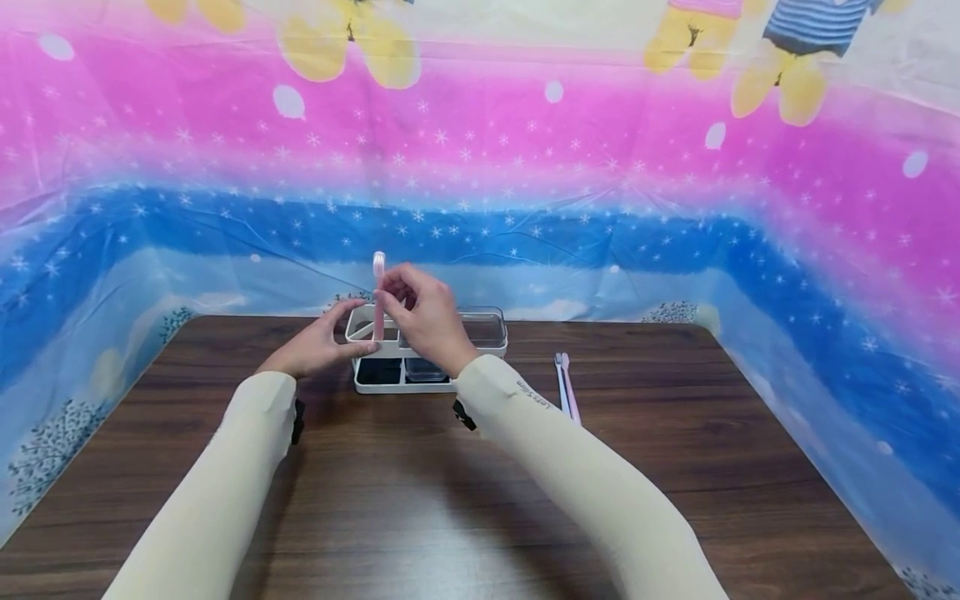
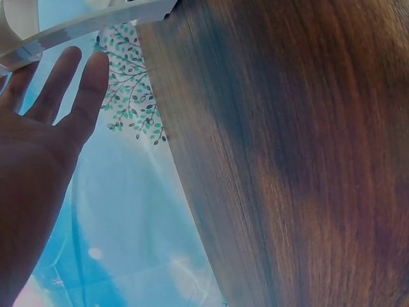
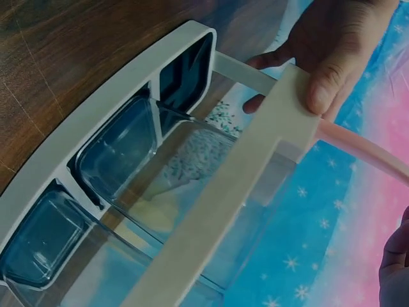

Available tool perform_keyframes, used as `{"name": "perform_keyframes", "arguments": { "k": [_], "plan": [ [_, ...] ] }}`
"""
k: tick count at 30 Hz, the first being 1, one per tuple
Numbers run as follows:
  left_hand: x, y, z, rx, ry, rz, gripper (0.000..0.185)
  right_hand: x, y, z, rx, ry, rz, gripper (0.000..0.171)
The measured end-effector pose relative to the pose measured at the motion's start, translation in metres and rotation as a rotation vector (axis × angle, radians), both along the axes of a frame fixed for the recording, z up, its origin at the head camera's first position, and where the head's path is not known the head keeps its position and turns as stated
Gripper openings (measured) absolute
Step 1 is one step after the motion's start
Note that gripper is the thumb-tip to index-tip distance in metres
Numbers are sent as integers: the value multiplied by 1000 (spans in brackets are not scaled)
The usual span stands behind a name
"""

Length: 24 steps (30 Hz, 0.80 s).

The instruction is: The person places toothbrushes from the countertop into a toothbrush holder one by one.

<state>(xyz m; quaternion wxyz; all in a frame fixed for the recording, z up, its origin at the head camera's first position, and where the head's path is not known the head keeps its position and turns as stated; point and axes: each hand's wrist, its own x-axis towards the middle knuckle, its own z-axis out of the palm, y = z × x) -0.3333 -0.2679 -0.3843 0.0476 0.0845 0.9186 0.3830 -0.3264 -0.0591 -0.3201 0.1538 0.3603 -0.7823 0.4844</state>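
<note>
A white two-tier organizer (image 1: 491,351) with clear bins stands at the back of the table. My left hand (image 1: 315,346) holds its upper left corner, thumb on the front rim and fingers behind, as the right wrist view shows. My right hand (image 1: 431,321) pinches a pink toothbrush (image 1: 378,321) between thumb and fingers, bristle head up. The brush stands upright at the left part of the upper tier. In the right wrist view its handle (image 3: 361,152) meets the white frame (image 3: 204,224) beside my left thumb; its lower end is hidden.
To the right of the organizer lie two more toothbrushes, one pale with a dark head (image 1: 561,379) and one pink (image 1: 572,387), partly behind my right sleeve. A printed cloth (image 1: 555,233) hangs behind and around the brown wooden table (image 1: 405,467).
</note>
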Motion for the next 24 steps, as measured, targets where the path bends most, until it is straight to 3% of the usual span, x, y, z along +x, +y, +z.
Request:
{"name": "perform_keyframes", "arguments": {
  "k": [11, 24],
  "plan": [
    [4, 1, 0, 10, 6, -4, 99, -5, -4, -16, 69, -42, -8, 5],
    [7, 1, 2, -2, 4, 6, 97, -8, -5, -22, 232, -110, -42, 5]
  ]
}}
